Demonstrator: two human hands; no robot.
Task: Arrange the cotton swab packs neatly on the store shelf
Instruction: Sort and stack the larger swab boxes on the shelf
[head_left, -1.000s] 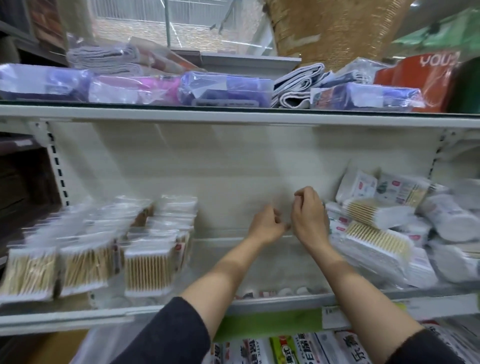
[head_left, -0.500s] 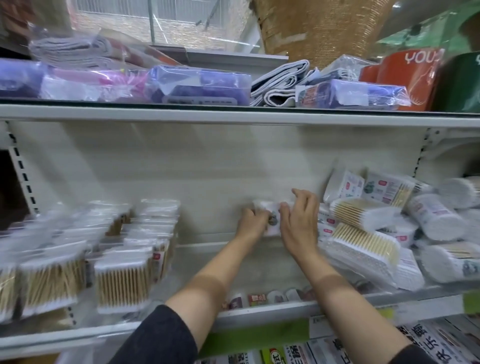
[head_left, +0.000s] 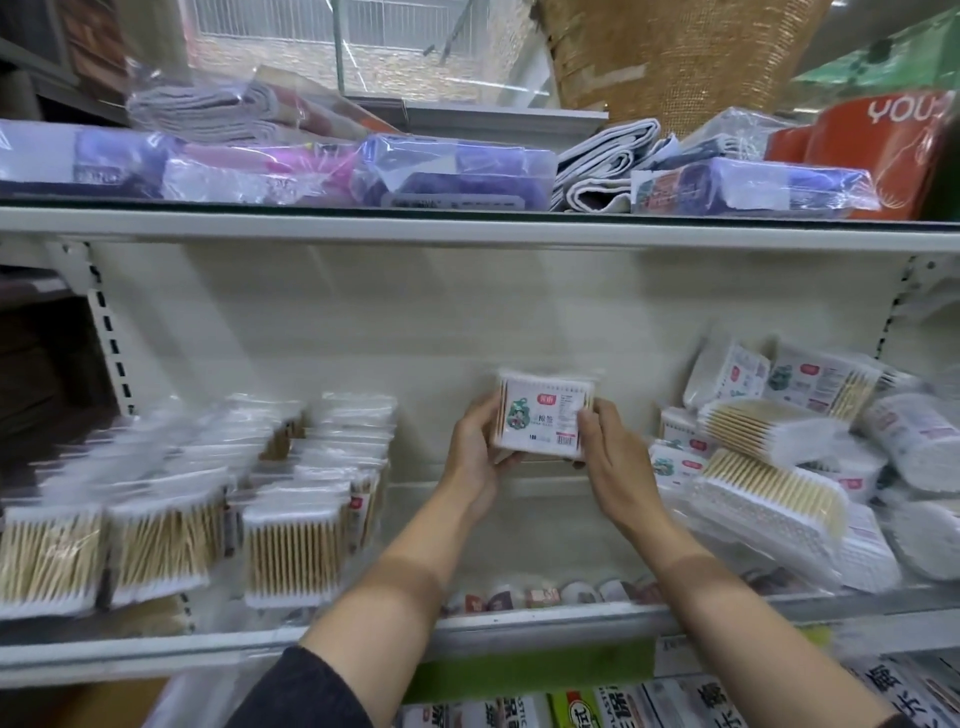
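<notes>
We've got one cotton swab pack (head_left: 543, 415) at centre frame, label facing us, held in the air before the back panel, above the bare gap of the shelf (head_left: 332, 642). Left hand (head_left: 475, 452) grips its left edge, right hand (head_left: 613, 457) pinches the right edge. Step looks like placement of a single pack. Neat rows (head_left: 208, 499) sit lower left, a loose heap (head_left: 789, 457) at right. Next we'd likely set it upright beside the rows, square to them.

Bagged purple cloth packs (head_left: 452, 171) and folded towels (head_left: 605, 166) line the upper shelf (head_left: 467, 228) beside an orange bag (head_left: 872, 150)
</notes>
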